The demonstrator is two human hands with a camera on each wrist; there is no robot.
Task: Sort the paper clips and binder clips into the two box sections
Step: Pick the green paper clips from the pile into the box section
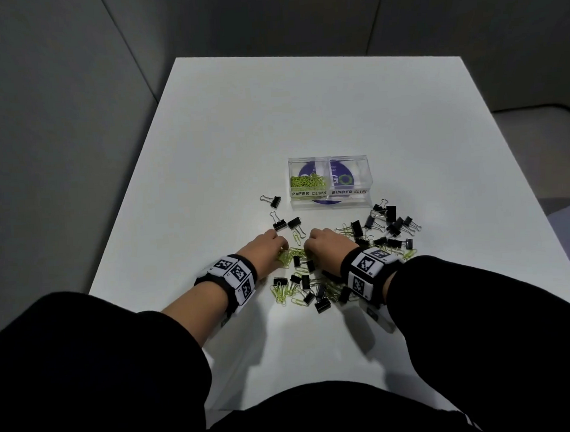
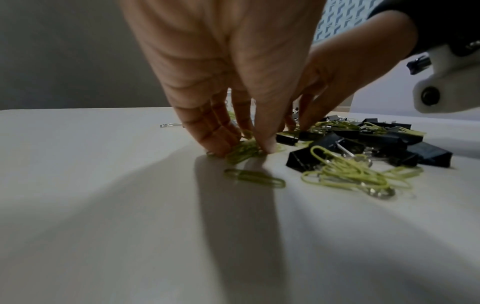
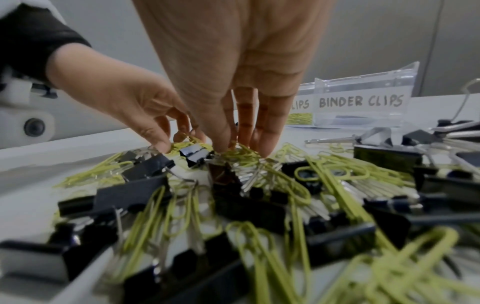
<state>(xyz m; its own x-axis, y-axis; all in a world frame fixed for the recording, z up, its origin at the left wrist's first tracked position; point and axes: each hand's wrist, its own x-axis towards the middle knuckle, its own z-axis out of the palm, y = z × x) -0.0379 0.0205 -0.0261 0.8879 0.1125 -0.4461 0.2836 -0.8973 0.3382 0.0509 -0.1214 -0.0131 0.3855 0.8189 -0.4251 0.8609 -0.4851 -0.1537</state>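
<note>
A clear two-section box (image 1: 328,159) stands mid-table. Its left section, labelled PAPER CLIPS (image 1: 308,182), holds green paper clips. The right section, labelled BINDER CLIPS (image 3: 361,101), shows no clips. In front of it, green paper clips (image 1: 282,292) and black binder clips (image 1: 389,225) lie mixed. My left hand (image 1: 280,249) is down on the table, its thumb and fingers pinching a small bunch of green paper clips (image 2: 244,151). My right hand (image 3: 241,150) is close beside it, its fingertips and thumb closed on green paper clips atop the pile.
Three loose binder clips (image 1: 279,224) lie left of the box. The white table (image 1: 304,99) ends at edges on the left and right, with grey walls behind. Both wrists wear marker bands, and both sleeves are black.
</note>
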